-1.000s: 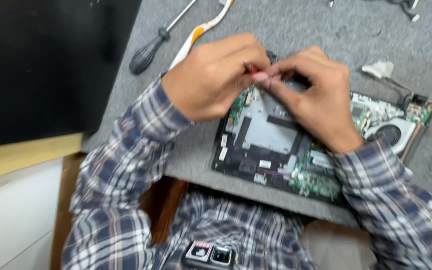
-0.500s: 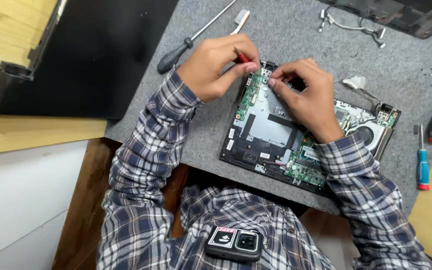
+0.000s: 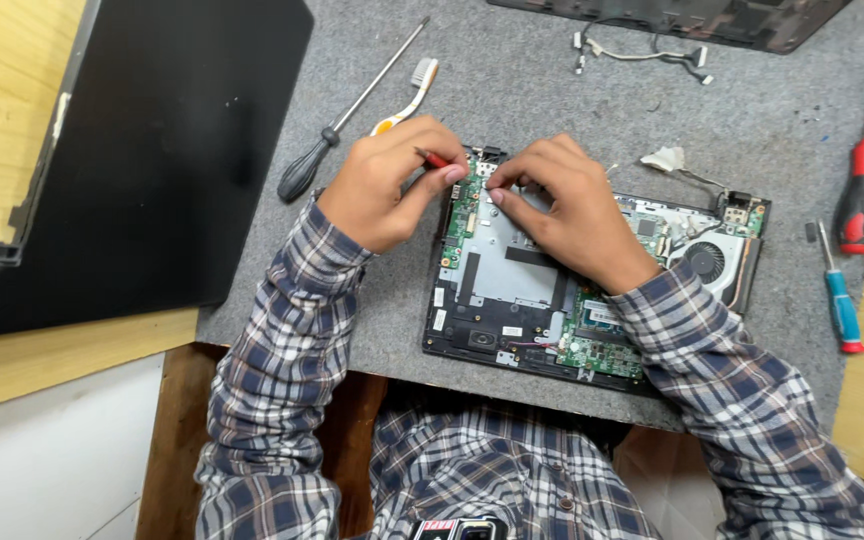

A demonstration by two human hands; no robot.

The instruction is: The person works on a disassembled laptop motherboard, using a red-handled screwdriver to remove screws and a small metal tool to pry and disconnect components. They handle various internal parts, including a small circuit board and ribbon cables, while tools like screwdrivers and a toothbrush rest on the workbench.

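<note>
Laptop base (image 3: 512, 290), opened up with its green circuit boards showing, lies on the grey felt mat (image 3: 552, 100) right in front of the person. Over its top left corner, the left hand (image 3: 387, 185) pinches a slim red-handled tool (image 3: 434, 158) between thumb and fingers. The right hand (image 3: 572, 210) rests on the board beside it, fingers curled and fingertips pressed down near the same corner; whether it grips anything I cannot tell. A round cooling fan (image 3: 704, 260) sits at the base's right end. Beyond the left hand lie a black-handled screwdriver (image 3: 342, 125) and a toothbrush (image 3: 407, 95). Further right lie a red-handled screwdriver (image 3: 860, 200) and a blue one (image 3: 840, 305). A black laptop cover (image 3: 152, 150) lies well to the left.
</note>
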